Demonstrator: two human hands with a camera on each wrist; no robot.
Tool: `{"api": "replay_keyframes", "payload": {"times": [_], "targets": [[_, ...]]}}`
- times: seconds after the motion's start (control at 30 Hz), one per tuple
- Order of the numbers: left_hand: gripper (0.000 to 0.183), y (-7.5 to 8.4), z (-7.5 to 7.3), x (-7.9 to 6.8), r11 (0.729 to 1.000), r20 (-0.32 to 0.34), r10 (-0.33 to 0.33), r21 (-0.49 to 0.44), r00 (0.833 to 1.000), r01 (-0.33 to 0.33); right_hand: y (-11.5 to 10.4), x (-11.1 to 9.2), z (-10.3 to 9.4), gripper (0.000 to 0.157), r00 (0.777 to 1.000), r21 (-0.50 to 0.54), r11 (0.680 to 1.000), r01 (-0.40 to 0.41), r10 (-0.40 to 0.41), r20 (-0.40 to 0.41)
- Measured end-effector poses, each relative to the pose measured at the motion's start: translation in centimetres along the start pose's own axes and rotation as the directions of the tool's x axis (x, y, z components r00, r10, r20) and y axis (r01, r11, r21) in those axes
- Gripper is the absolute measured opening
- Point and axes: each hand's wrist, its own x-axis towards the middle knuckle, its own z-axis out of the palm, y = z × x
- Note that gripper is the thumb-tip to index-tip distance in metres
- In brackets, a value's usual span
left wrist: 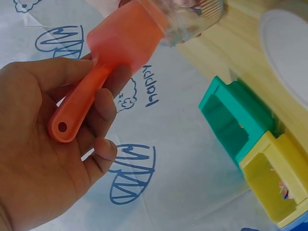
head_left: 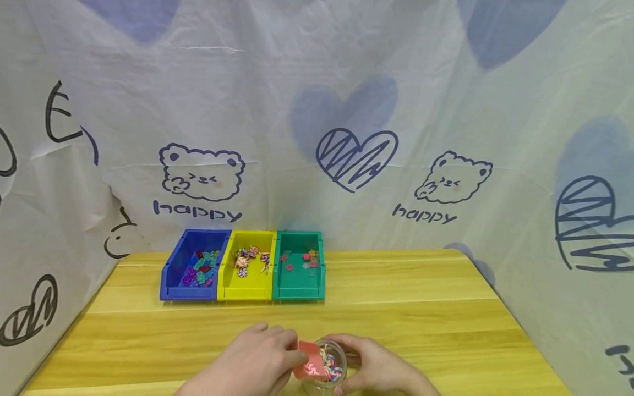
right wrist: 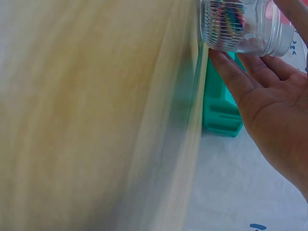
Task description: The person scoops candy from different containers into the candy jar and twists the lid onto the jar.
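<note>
My left hand [head_left: 260, 355] holds a small pinkish-red plastic scoop [left wrist: 122, 36] by its handle, thumb on one side and fingers on the other. The scoop's front end sits at the mouth of a clear glass jar [right wrist: 257, 29], tilted over it. A swirl candy piece [head_left: 311, 369] lies in the scoop. Inside the jar are several colourful swirl pieces [head_left: 333, 367] like tiny lollipops. Around the jar's right side my right hand [head_left: 373, 363] curves, thumb near and fingers far, holding it. The jar's lower part is mostly hidden in the head view.
Three joined bins stand at the back left of the wooden table [head_left: 421, 308]. The blue bin [head_left: 170, 275] holds translucent coloured pieces, the yellow bin [head_left: 245, 292] swirl pieces, the green bin [head_left: 299, 292] small pink and yellowish ones. A white round object [left wrist: 288, 53] shows in the left wrist view.
</note>
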Motion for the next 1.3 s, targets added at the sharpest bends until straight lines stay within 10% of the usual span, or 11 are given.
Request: {"api": "replay_keyframes", "payload": {"times": [0.63,1.0,1.17,1.3], "targets": [[0.051,0.0,-1.2,-0.3,0.998,0.112,-0.064,0.002,0.992,0.064,-0.3,0.0,0.1,0.074,1.0,-0.053,0.998,-0.025,0.024,-0.017],[0.067,-0.4,-0.2,-1.7,0.969,0.133,-0.15,-0.176,0.98,0.173,-0.2,0.1,0.1,0.075,1.0,-0.025,0.999,-0.02,0.02,0.007],[0.039,-0.1,-0.5,-0.9,0.997,0.037,-0.034,0.068,0.999,0.031,-0.3,0.0,0.0,0.076,1.0,-0.037,0.999,-0.008,0.008,0.001],[0.016,0.4,-1.0,0.2,0.93,-0.074,0.122,0.356,0.99,-0.088,-0.4,0.0,0.0,0.072,1.0,-0.007,1.0,-0.028,0.028,0.011]]}}
